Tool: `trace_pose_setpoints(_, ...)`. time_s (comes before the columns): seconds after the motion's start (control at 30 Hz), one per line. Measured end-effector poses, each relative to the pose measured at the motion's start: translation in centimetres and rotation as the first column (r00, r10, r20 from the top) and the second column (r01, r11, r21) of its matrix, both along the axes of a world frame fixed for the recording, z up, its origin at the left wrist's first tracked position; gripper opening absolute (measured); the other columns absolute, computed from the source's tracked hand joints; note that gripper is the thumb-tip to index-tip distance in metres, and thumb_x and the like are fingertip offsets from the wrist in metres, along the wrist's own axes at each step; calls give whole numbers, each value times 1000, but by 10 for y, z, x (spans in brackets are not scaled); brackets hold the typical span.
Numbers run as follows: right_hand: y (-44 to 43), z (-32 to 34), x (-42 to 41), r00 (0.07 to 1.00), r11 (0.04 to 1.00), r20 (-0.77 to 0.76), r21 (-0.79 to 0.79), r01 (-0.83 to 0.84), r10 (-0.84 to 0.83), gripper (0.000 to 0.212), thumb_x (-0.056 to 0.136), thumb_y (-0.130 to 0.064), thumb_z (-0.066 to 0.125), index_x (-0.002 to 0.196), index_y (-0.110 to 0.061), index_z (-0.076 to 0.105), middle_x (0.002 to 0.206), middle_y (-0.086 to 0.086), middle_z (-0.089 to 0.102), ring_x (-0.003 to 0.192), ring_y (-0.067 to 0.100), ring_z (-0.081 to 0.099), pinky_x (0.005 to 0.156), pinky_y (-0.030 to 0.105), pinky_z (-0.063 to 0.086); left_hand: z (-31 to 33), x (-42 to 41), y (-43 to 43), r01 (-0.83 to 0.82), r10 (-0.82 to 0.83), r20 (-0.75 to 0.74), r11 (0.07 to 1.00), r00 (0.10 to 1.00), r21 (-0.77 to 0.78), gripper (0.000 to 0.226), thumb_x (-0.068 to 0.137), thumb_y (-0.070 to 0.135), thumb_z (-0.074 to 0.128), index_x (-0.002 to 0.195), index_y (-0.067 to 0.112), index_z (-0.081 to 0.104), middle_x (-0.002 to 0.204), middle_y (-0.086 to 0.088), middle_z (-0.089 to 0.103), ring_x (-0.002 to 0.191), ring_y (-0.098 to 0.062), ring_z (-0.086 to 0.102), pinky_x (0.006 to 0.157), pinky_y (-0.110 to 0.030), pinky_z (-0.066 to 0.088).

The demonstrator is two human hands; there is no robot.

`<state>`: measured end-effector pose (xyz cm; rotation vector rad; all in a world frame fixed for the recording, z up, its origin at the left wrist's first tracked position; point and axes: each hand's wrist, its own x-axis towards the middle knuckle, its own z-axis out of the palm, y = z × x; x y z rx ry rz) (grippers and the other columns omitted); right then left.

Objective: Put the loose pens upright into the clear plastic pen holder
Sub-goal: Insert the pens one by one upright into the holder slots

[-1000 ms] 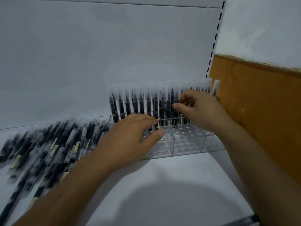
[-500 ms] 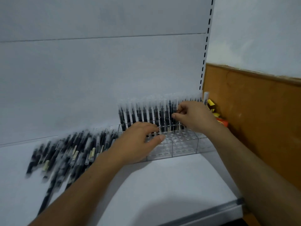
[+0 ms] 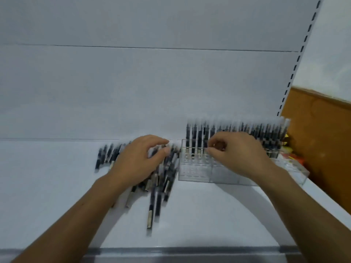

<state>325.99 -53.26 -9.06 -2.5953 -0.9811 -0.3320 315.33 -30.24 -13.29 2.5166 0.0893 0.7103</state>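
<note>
- Loose pens point(image 3: 152, 179) lay in a blurred pile on the white shelf point(image 3: 47, 186), just left of the clear plastic pen holder point(image 3: 197, 172) and touching or nearly touching its left wall.
- One pen point(image 3: 150, 217) stuck out of the pile toward the shelf's metal front edge point(image 3: 190, 252), stopping well short of it.
- The holder stood against the white back panel point(image 3: 152, 92). Upright pens point(image 3: 266, 130) filled its rear rows from end to end, while its front rows showed only transparent cells.
- The left hand point(image 3: 136, 160) rested on top of the pile, fingers bent over the pens and thumb tip close to them. Blur hid whether it pinched a pen.
- The right hand point(image 3: 239, 158) hovered over the holder's left half, fingers curled and thumb tip meeting the forefinger by the upright pens. I could not tell whether a pen sat between them.
- White shelf surface stretched left of the pile and between both forearms down to the front edge.
- The holder's right end sat close to a brown board point(image 3: 322, 149), with yellow and orange items point(image 3: 292, 158) wedged between them, beside the slotted upright point(image 3: 296, 63).
</note>
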Motion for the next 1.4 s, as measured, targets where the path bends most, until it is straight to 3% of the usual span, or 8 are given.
trace_pose_setpoints(0.1, 47, -15, -32, 963, 960, -95, -103, -262, 253, 24, 92, -57, 54, 99, -37, 65, 85, -16, 66, 73, 3, 57, 67, 27, 49, -14, -32, 34, -167, 168, 22, 984, 985, -61, 27, 95, 37, 57, 118, 28, 66, 114, 18, 60, 109, -2, 52, 93, -25, 39)
trace_pose_setpoints(0.2, 79, -29, -46, 925, 906, -107, -187, -380, 366, 30, 91, -59, 53, 77, -33, 55, 68, -12, 58, 58, 0, 48, 54, 19, 33, -31, -59, 59, -302, 306, 14, 946, 952, -113, 27, 94, 31, 59, 120, 26, 66, 115, 16, 60, 106, -2, 50, 90, -22, 36)
trace_pose_setpoints(0.43, 97, -59, -53, 942, 930, -69, -148, -336, 329, 47, 81, -75, 48, 67, -30, 47, 55, -9, 53, 51, 0, 46, 50, 18, 28, -56, -77, 67, -353, 344, -84, 898, 935, -260, 27, 90, 50, 57, 115, 41, 63, 103, 34, 56, 97, 9, 55, 80, -11, 39)
trace_pose_setpoints(0.67, 95, -67, -60, 929, 924, -84, -104, -368, 360, 37, 82, -74, 47, 81, -36, 48, 59, -13, 54, 53, -1, 47, 49, 19, 27, -53, -79, 55, -352, 333, -115, 902, 936, -250, 48, 77, 72, 58, 117, 46, 60, 91, 26, 58, 78, 2, 57, 65, -17, 43)
trace_pose_setpoints(0.87, 92, -64, -60, 893, 906, -188, -39, -422, 408, 36, 79, -71, 51, 76, -36, 56, 55, -13, 58, 55, -1, 54, 50, 16, 28, -40, -76, 32, -360, 327, -330, 932, 885, -41, 82, 64, 87, 49, 135, 48, 43, 77, 18, 58, 70, 3, 57, 57, -16, 37)
trace_pose_setpoints(1.1, 92, -65, -58, 842, 914, -357, 189, -360, 405, 16, 84, -46, 69, 79, -35, 57, 66, -9, 67, 57, 5, 61, 55, 25, 51, -30, -71, 23, -357, 307, -421, 933, 853, -42, 78, 73, 64, 70, 140, 41, 36, 72, 21, 56, 69, 6, 56, 55, -13, 36)
trace_pose_setpoints(1.27, 92, -68, -53, 809, 893, -413, 350, -282, 417, 17, 87, -36, 69, 82, -36, 53, 73, -4, 66, 62, 12, 62, 56, 26, 52, -35, -79, 27, -394, 266, -378, 862, 887, -318, 69, 73, 49, 78, 133, 41, 44, 73, 12, 67, 60, 1, 61, 56, -19, 40)
trace_pose_setpoints(1.4, 94, -70, -53, 807, 883, -403, 371, -288, 432, 21, 87, -37, 69, 85, -36, 48, 74, -7, 64, 55, 4, 55, 53, 19, 44, -32, -81, 24, -414, 275, -373, 831, 886, -371, 60, 77, 39, 77, 132, 36, 51, 75, 4, 68, 63, -1, 62, 60, -21, 40)
